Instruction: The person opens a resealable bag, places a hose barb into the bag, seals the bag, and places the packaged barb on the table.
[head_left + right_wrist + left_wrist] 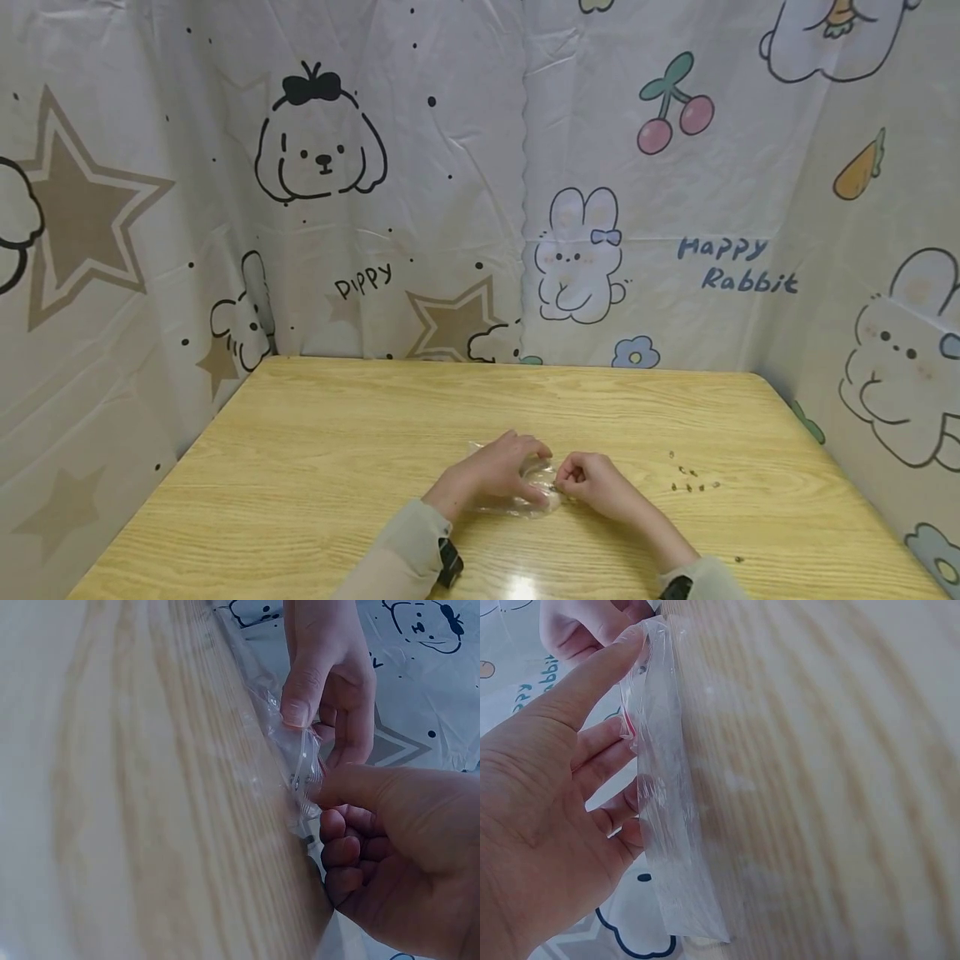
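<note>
A clear plastic zip bag (664, 787) with a red line along its mouth lies flat on the table. My left hand (498, 468) holds it by the mouth, thumb on one side and fingers spread along the other. At that mouth my right hand (596, 485) pinches with thumb and forefinger, the other fingers curled in. A small metal piece (295, 781) shows through the plastic right by the right thumb tip; the fingertips hide much of what they pinch. Right of the hands, several small brass-coloured metal pieces (688, 487) lie scattered on the wood.
The wood-grain table (337, 433) has a patterned cloth (450, 167) hanging behind it and at both sides. One more small metal piece (739, 559) lies by itself near the front right, close to the right sleeve (708, 579).
</note>
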Motion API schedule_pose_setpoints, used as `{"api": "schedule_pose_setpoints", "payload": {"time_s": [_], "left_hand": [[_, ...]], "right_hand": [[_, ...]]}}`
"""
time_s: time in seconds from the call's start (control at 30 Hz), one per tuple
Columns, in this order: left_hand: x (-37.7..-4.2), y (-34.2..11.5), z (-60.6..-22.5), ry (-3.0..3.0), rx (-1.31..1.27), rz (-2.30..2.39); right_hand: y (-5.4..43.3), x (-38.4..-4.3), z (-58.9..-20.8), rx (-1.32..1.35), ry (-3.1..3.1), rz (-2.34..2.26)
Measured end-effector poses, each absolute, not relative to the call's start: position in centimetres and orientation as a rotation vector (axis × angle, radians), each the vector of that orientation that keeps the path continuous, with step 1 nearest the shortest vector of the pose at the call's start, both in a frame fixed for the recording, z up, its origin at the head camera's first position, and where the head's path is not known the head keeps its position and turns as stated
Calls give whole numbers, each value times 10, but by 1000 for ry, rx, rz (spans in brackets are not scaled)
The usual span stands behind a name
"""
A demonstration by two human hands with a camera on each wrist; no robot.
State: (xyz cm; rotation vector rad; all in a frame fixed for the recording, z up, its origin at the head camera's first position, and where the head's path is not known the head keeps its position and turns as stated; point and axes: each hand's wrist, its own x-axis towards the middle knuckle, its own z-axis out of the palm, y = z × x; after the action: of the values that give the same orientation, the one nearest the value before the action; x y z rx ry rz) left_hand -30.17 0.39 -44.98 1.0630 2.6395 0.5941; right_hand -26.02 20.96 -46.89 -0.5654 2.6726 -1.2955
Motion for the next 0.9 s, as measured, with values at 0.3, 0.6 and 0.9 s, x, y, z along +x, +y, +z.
{"api": "schedule_pose_setpoints", "payload": {"time_s": [0.3, 0.6, 0.9], "left_hand": [[-300, 3, -448, 2631, 1070, 618], [-299, 3, -449, 2635, 1052, 617], [-302, 3, -452, 2630, 1064, 617]], "right_hand": [[210, -258, -466, -558, 2707, -1278], [226, -250, -462, -420, 2780, -1272], [262, -239, -458, -260, 2859, -1223]]}}
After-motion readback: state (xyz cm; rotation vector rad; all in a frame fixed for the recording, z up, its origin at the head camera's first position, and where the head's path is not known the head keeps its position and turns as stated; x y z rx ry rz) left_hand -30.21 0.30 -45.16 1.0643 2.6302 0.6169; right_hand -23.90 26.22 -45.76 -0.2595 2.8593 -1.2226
